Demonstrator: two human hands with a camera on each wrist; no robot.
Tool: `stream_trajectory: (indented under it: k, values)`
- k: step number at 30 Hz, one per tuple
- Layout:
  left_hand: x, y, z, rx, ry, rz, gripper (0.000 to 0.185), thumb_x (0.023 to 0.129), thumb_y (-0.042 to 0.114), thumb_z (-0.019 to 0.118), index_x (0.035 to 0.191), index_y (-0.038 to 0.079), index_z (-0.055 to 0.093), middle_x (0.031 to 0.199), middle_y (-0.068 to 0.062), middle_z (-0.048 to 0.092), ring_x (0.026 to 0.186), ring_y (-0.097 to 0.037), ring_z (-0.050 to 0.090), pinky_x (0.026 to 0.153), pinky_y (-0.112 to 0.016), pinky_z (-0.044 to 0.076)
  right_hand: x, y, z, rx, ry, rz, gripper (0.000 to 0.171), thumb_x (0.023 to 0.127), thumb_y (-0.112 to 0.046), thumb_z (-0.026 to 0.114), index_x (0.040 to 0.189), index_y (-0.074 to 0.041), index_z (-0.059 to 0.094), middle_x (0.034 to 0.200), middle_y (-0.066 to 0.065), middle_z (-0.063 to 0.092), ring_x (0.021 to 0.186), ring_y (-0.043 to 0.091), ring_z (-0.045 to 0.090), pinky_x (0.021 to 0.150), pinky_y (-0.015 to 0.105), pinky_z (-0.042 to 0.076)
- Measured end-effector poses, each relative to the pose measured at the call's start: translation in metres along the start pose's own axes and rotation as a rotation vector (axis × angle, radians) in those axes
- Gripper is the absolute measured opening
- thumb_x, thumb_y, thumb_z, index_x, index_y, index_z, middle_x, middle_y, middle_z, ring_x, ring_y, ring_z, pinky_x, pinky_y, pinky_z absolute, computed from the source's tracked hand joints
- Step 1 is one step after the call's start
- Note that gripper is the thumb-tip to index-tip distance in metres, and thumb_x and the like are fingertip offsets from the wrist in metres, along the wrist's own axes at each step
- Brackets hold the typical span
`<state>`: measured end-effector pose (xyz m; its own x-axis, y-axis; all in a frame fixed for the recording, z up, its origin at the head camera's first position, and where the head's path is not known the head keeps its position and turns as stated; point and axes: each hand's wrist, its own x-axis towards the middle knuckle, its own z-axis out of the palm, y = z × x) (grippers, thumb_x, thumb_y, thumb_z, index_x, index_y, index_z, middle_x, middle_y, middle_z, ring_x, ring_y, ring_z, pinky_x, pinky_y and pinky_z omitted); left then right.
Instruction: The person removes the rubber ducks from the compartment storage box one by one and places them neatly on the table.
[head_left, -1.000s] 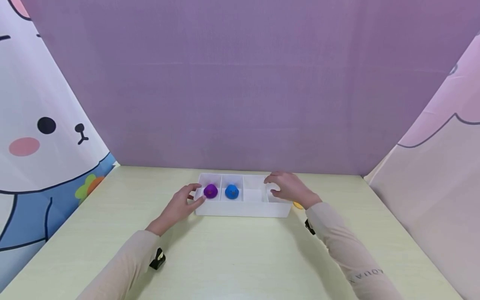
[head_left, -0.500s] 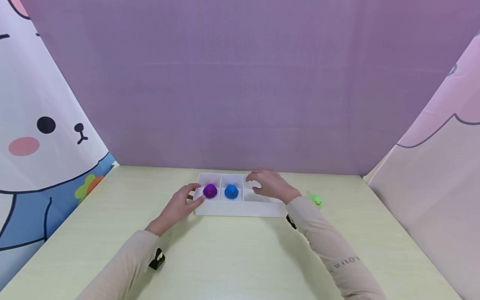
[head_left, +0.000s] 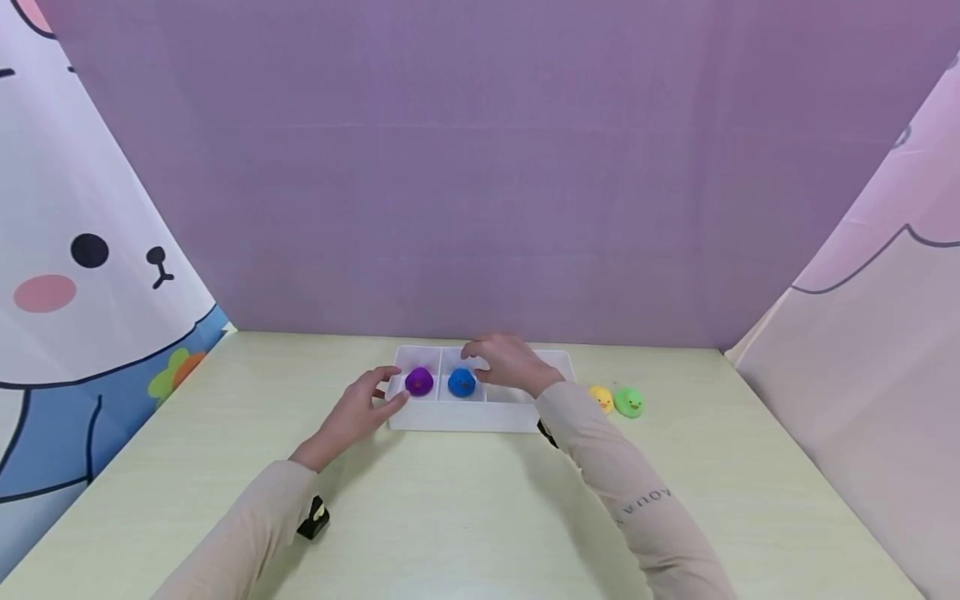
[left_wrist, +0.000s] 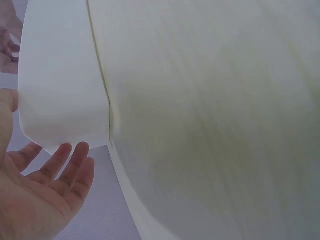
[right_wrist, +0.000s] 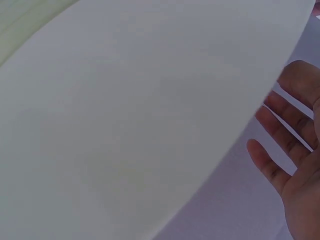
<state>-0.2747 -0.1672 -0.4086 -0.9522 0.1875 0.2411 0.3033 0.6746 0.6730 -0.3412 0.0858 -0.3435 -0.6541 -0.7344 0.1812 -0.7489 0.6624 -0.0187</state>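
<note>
Leftward over the white four-slot tray (head_left: 465, 417) drifts the relaxed right hand (head_left: 506, 364); left hand (head_left: 360, 408) touches its end, fingers straight.

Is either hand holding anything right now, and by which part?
The left hand rests on the left end of the white tray, steadying it. The right hand hovers open above the blue duck, gripping nothing.
</note>
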Motion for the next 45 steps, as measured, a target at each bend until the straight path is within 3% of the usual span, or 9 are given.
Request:
stream_trajectory:
  k: [12,22,36,45]
  values:
    - [-0.001,0.0,-0.001,-0.005,0.008,0.011,0.05,0.088,0.029,0.06,0.13,0.004,0.045,0.126,-0.022,0.05,0.094,-0.031,0.059,0.075,-0.037,0.053,0.017,-0.005,0.016,0.014,-0.095,0.046,0.029,0.081,-0.016,0.069,0.11,-0.014,0.066,0.111,0.002,0.065,0.102,0.017,0.058,0.09,0.032,0.048]
    - [-0.002,0.001,-0.002,-0.006,0.007,0.003,0.051,0.088,0.029,0.06,0.13,0.004,0.045,0.127,-0.022,0.05,0.094,-0.032,0.059,0.076,-0.038,0.053,0.022,-0.005,0.023,-0.049,-0.125,0.033,0.029,0.081,-0.013,0.068,0.109,-0.016,0.066,0.109,0.0,0.065,0.1,0.015,0.056,0.087,0.029,0.049]
    - [-0.003,0.001,-0.003,-0.004,0.003,-0.007,0.051,0.088,0.029,0.06,0.13,0.005,0.045,0.126,-0.021,0.05,0.094,-0.032,0.059,0.075,-0.037,0.053,0.028,-0.01,0.026,-0.136,-0.198,0.049,0.03,0.083,-0.008,0.063,0.11,-0.021,0.066,0.107,-0.002,0.066,0.095,0.016,0.055,0.09,0.035,0.047]
    - [-0.002,0.002,-0.002,-0.011,0.0,-0.007,0.051,0.088,0.029,0.06,0.13,0.004,0.045,0.126,-0.021,0.05,0.094,-0.032,0.059,0.074,-0.036,0.053,0.027,-0.011,0.028,-0.115,-0.211,0.082,0.031,0.083,-0.007,0.062,0.108,-0.024,0.066,0.106,-0.004,0.066,0.095,0.015,0.055,0.09,0.038,0.046]
